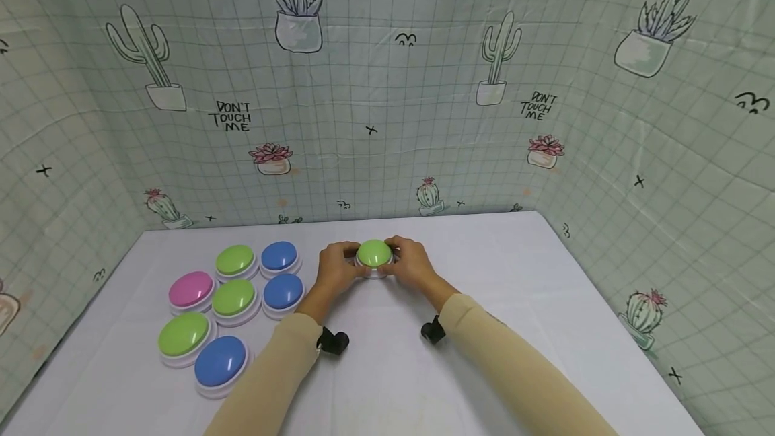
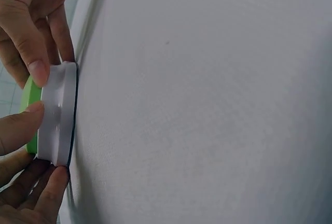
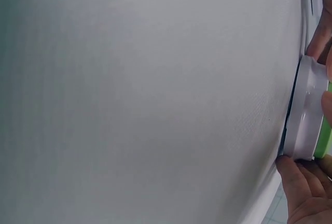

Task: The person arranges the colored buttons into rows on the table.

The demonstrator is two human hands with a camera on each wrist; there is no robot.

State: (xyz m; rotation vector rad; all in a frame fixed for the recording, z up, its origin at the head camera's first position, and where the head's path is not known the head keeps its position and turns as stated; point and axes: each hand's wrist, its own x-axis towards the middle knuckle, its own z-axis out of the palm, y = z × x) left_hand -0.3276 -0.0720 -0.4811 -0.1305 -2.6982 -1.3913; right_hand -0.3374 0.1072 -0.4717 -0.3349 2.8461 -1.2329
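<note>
Both hands grip one round push button with a green dome [image 1: 373, 253] and white base, near the table's back edge. My left hand [image 1: 335, 268] holds its left side and my right hand [image 1: 414, 264] its right side, thumbs at the front. In the left wrist view the white base [image 2: 57, 115] is seen from the side, left hand [image 2: 33, 190] below and right hand [image 2: 33, 22] above. From the right wrist, the base [image 3: 306, 110] shows upright on its side in the picture, with the right hand [image 3: 306, 193] below it.
At the left of the white table [image 1: 514, 274] stand several more buttons: pink [image 1: 190, 288], green [image 1: 233, 297] and blue [image 1: 220, 360] ones among them. A cactus-print cloth [image 1: 363, 86] hangs behind and at both sides. Small black devices [image 1: 334, 341] sit at the wrists.
</note>
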